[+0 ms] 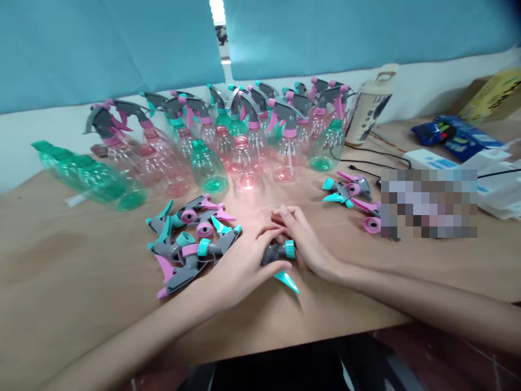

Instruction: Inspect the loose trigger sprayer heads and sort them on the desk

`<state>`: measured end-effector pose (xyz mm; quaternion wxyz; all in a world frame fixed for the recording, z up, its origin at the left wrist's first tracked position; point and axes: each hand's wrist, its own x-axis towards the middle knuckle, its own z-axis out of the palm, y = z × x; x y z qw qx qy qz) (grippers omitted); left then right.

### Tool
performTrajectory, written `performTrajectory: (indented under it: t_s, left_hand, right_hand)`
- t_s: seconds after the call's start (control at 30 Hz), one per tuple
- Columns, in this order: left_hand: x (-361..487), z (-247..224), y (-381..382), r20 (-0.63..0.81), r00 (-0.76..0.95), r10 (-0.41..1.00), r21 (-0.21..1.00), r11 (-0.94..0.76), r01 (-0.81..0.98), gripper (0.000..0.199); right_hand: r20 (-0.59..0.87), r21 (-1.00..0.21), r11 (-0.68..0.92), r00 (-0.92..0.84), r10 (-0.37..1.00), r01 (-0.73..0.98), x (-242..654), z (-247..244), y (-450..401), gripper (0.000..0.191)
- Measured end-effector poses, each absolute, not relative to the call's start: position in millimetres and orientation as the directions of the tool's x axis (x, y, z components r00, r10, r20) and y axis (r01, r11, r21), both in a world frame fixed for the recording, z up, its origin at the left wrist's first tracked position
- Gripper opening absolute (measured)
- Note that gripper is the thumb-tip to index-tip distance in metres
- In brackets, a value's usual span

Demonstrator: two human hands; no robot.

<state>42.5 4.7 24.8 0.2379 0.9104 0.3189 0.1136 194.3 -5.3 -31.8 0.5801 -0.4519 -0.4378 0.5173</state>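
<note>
1. A gray spray top (272,253) with a blue-green ring (290,249) lies on the brown table (81,271). It is between the two hands, in the bend between the left thumb and fingers. Its blue-green trigger (287,282) pokes out below the left thumb.
2. The left hand (244,260) is half open, palm down, and curves over the spray top. How tightly it grips, one cannot tell.
3. The right hand (305,239) is loosely open, with its fingers a little bent. Its fingers reach the left fingertips, just past the spray top, and no thing shows in it.
4. A pile of spray tops (187,244) sits just left of the left hand (pink and blue-green, like candy). Pink and green bottles (246,165) stand behind.
5. The tall cream bottle (368,111) has dark letters that look like "IAM"; its smaller marks are too blurry. The yellow pack (492,95) has dark letters too, but they cannot be read.
</note>
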Motion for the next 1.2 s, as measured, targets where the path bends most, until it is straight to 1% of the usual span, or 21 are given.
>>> performTrajectory:
  t_s: [0.07,0.13,0.17,0.2,0.27,0.33,0.4,0.47,0.5,0.53,0.6,0.67,0.73,0.8,0.9,1.03,1.1,1.2]
  left_hand:
    - [50,20,9,0.077,0.784,0.616,0.464,-0.718,0.519,0.033]
    - [56,18,13,0.094,0.774,0.626,0.416,-0.731,0.541,0.022]
    - [57,18,14,0.103,0.768,0.632,0.411,-0.730,0.546,0.019]
    - [56,19,15,0.120,0.760,0.639,0.425,-0.725,0.542,0.017]
    - [52,19,12,0.188,0.719,0.669,0.505,-0.694,0.514,0.019]
    - [43,17,7,0.299,0.606,0.737,0.598,-0.640,0.483,0.023]
    - [35,13,2,0.387,0.453,0.803,0.673,-0.581,0.457,0.027]
    - [29,9,-2,0.423,0.360,0.831,0.712,-0.551,0.435,0.029]
    - [27,7,-3,0.440,0.348,0.828,0.708,-0.558,0.432,0.030]
    - [26,6,-3,0.464,0.358,0.810,0.686,-0.585,0.434,0.030]
    - [27,4,-2,0.508,0.423,0.750,0.603,-0.660,0.447,0.030]
    - [28,2,0,0.494,0.497,0.713,0.545,-0.700,0.462,0.030]
    - [30,2,-1,0.441,0.543,0.715,0.540,-0.694,0.476,0.031]
    - [31,3,-3,0.404,0.570,0.716,0.557,-0.687,0.468,0.034]
    - [32,8,-9,0.376,0.636,0.673,0.574,-0.709,0.411,0.029]
    - [30,13,-14,0.364,0.715,0.598,0.570,-0.749,0.336,0.025]
    - [29,13,-14,0.378,0.714,0.590,0.556,-0.761,0.334,0.023]
    - [27,9,-9,0.450,0.631,0.632,0.505,-0.763,0.404,0.026]
  right_hand:
    - [-0.004,-0.962,0.025,0.105,0.995,-0.272,186,-33,4,0.040]
    - [-0.027,-0.951,0.006,0.103,0.994,-0.310,182,-31,10,0.041]
    - [-0.033,-0.945,0.003,0.106,0.994,-0.326,182,-30,12,0.041]
    - [-0.035,-0.940,0.003,0.107,0.994,-0.341,183,-28,13,0.041]
    - [-0.025,-0.936,0.009,0.094,0.995,-0.352,190,-23,16,0.040]
    - [0.008,-0.952,0.026,0.060,0.998,-0.305,199,-19,19,0.035]
    - [0.051,-0.978,0.056,0.030,0.998,-0.201,208,-16,20,0.030]
    - [0.108,-0.990,0.109,0.015,0.994,-0.094,215,-14,18,0.027]
    - [0.145,-0.989,0.145,0.010,0.989,-0.040,217,-13,16,0.026]
    - [0.190,-0.982,0.190,0.006,0.982,0.019,218,-12,13,0.025]
    - [0.304,-0.939,0.301,-0.006,0.953,0.167,218,-10,7,0.021]
    - [0.442,-0.846,0.423,-0.017,0.897,0.324,217,-8,0,0.015]
    - [0.566,-0.737,0.528,-0.042,0.823,0.422,215,-7,-5,0.011]
    - [0.647,-0.662,0.603,-0.069,0.760,0.445,214,-7,-7,0.009]
    - [0.694,-0.614,0.670,-0.119,0.710,0.418,213,-7,-8,0.011]
    - [0.683,-0.604,0.666,-0.146,0.716,0.438,214,-8,-7,0.011]
    - [0.679,-0.597,0.648,-0.133,0.722,0.472,217,-8,-4,0.010]
    - [0.675,-0.613,0.609,-0.069,0.735,0.503,223,-8,1,0.010]
